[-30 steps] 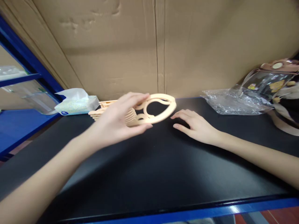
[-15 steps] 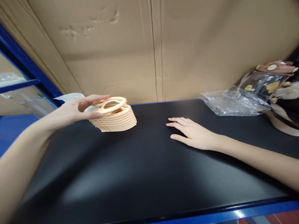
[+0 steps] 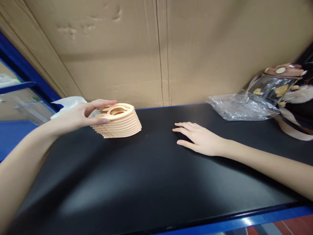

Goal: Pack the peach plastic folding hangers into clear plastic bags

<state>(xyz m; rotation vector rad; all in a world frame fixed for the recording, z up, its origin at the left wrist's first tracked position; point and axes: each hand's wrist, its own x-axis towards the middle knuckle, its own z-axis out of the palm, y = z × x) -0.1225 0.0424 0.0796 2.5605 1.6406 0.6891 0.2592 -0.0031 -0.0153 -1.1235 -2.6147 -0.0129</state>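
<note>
A neat stack of peach-coloured plastic frames (image 3: 122,125) with rounded openings stands on the black tabletop (image 3: 151,182), left of the middle. My left hand (image 3: 90,114) is closed at the stack's left end, thumb on the near side and fingers on the far side of the topmost frame (image 3: 126,107). That frame lies almost flush on the ones below. My right hand (image 3: 201,138) rests palm down on the tabletop, right of the middle, with fingers apart and nothing in it.
Crinkled clear plastic bags (image 3: 242,106) and a transparent bottle (image 3: 271,86) with a brown lid and strap are at the back right. Something white (image 3: 70,102) sits behind my left wrist. Cardboard (image 3: 117,65) stands behind the table; a blue metal frame (image 3: 26,68) is at left.
The topmost frame, tilted up with a gap beneath it before, has come down onto the stack in my left hand's grip. My right hand stays where it was; the view shifts slightly.
</note>
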